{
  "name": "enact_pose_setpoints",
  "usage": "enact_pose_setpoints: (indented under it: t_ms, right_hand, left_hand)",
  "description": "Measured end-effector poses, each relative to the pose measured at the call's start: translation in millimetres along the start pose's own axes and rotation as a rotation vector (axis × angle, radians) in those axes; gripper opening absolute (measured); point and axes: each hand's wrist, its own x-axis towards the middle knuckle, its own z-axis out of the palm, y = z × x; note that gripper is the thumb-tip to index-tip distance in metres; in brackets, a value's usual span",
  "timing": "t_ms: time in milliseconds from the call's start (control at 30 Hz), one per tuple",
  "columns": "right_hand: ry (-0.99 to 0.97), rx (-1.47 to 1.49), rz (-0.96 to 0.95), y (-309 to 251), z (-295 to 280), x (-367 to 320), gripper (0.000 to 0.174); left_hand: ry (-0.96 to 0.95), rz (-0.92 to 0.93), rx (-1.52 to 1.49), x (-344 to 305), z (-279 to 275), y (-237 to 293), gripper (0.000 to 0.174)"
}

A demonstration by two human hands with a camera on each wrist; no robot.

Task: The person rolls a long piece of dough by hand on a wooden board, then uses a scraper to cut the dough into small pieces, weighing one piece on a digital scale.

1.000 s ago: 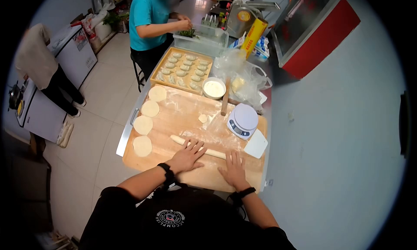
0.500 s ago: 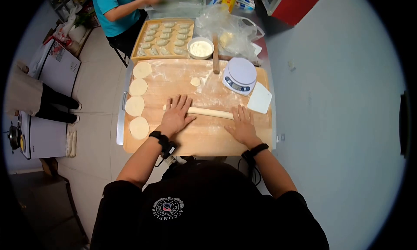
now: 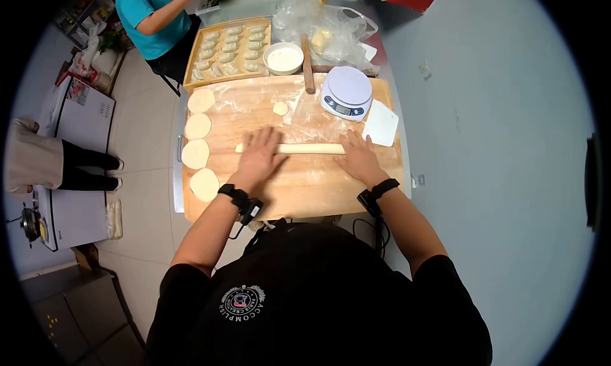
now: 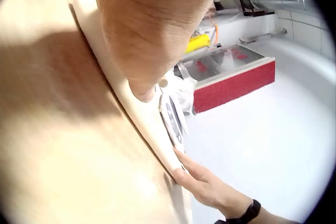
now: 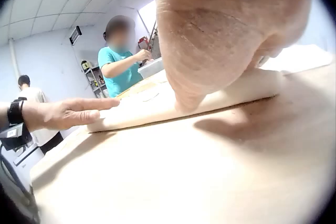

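Note:
A long rope of dough [image 3: 312, 148] lies crosswise on the floured wooden board [image 3: 286, 184]. My left hand [image 3: 258, 154] rests on it near its left end, fingers straight and pointing away from me, slightly blurred. Over the right end lies my right hand [image 3: 360, 157], also with fingers extended. In the left wrist view the dough rope [image 4: 134, 111] runs under the palm toward the other hand; the right wrist view shows the dough rope [image 5: 231, 95] beneath the right hand. Beyond the rope sits a small round dough piece [image 3: 280, 109]. Several flat dough rounds [image 3: 196, 154] line the board's left edge.
Behind the board are a tray [image 3: 237, 78] of dumplings, a white bowl [image 3: 283, 59] of flour and a rolling pin [image 3: 308, 65]. A kitchen scale [image 3: 347, 93] and a white scraper [image 3: 382, 124] stand at the right, near the wall. A person in teal [image 3: 149, 16] works at the far left.
The head view has shifted, bringing the board to a different place in the frame. Both hands stay flat on the dough rope; the left hand now sits nearer the rope's left end.

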Motion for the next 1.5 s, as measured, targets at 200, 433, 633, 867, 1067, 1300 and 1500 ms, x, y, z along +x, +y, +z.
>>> enact_pose_setpoints:
  t_ms: [200,433,633,867,1067,1300,1500]
  right_hand:
    - [-0.023,0.05,0.109,2,-6,-1,0.03]
    - [-0.065,0.388,0.011,13,-28,-8,0.037]
    - [0.033,0.614,0.111,-20,-69,4,0.033]
    - [0.192,1.065,0.142,-11,-40,24,0.029]
    - [0.162,1.993,0.214,-62,-90,38,0.029]
    - [0.066,1.768,0.293,-84,-104,49,0.029]
    - [0.526,1.358,0.085,-114,-113,45,0.027]
  left_hand:
    - [-0.068,0.262,-0.339,26,20,48,0.061]
    - [0.001,0.398,-0.424,47,44,70,0.067]
    - [-0.201,0.259,-0.572,63,43,85,0.058]
    - [-0.061,0.089,-0.842,69,18,92,0.045]
    - [-0.23,-0.151,-1.361,76,-21,92,0.04]
    - [-0.342,-0.111,-1.039,54,-39,100,0.039]
    - [-0.108,-0.22,-1.035,59,-52,103,0.041]
